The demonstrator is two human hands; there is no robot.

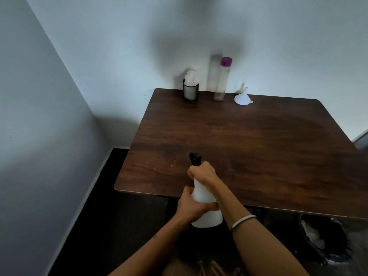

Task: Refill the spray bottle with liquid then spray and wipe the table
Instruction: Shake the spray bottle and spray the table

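I hold a white spray bottle (205,198) with a black trigger head (195,159) over the near edge of the dark wooden table (258,140). My left hand (191,208) wraps the bottle's lower body. My right hand (203,172) grips the neck just below the black head. A few small droplets (176,161) lie on the table left of the nozzle. A tall clear bottle with a purple cap (222,80) and a white funnel (242,97), upside down, stand at the table's far edge.
A black mesh cup with white tissues (190,90) stands at the far left of the table, against the wall. A black bin with white waste (322,238) sits on the floor at the lower right. Dark floor lies left of the table.
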